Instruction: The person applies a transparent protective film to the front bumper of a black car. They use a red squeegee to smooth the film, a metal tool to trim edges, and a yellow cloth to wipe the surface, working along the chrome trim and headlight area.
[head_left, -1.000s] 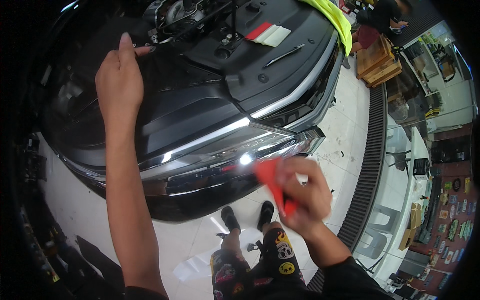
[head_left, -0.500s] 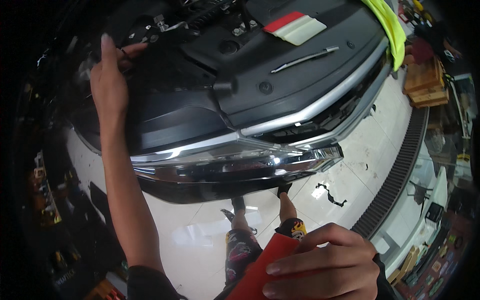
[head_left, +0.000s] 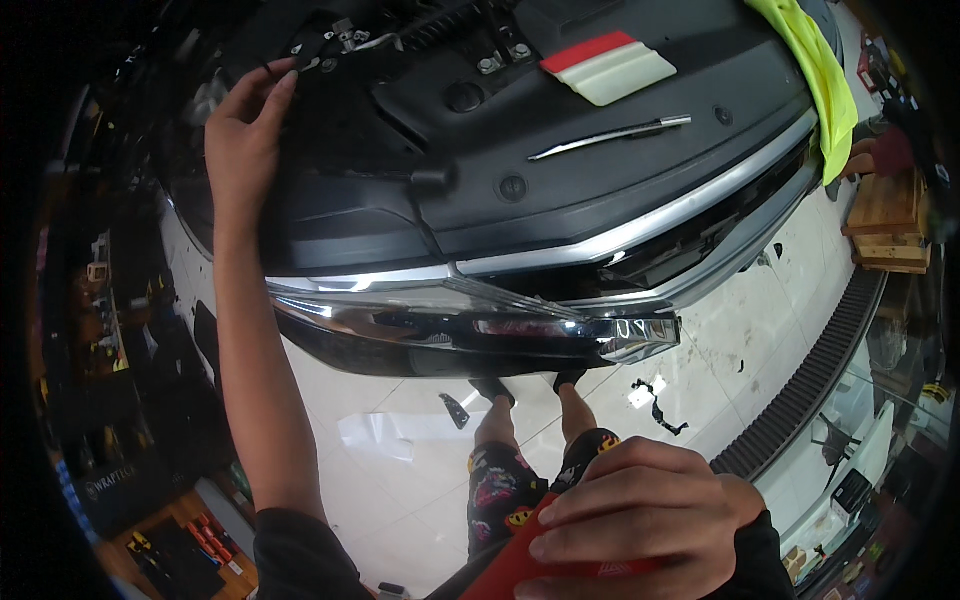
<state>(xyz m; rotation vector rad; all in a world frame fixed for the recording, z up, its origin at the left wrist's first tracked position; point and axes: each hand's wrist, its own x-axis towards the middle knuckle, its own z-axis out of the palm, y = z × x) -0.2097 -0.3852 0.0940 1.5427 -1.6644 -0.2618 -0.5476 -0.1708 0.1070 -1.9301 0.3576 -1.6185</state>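
At the upper left, my left hand (head_left: 245,125) reaches over the engine bay of a car, thumb and forefinger pressed together. Whatever is between those fingertips, if anything, is too dark to make out. Low in the middle, my right hand (head_left: 650,520) is closed around a flat red piece (head_left: 525,560), held close to my body. On the black plastic cover (head_left: 590,185) lie a red-and-white squeegee (head_left: 610,68) and a slim silver cutter knife (head_left: 610,137). Both are apart from my hands.
A chrome-trimmed front bumper (head_left: 480,335) crosses the view before my legs. A yellow-green cloth (head_left: 815,85) drapes over the right side. Dark scraps (head_left: 660,405) litter the tiled floor, and a wooden box (head_left: 890,220) stands at the right beside another person's arm.
My left forefinger, raised and apart before, has come down against the thumb. My right hand still grips the red piece, slightly lower. The view has shifted a little.
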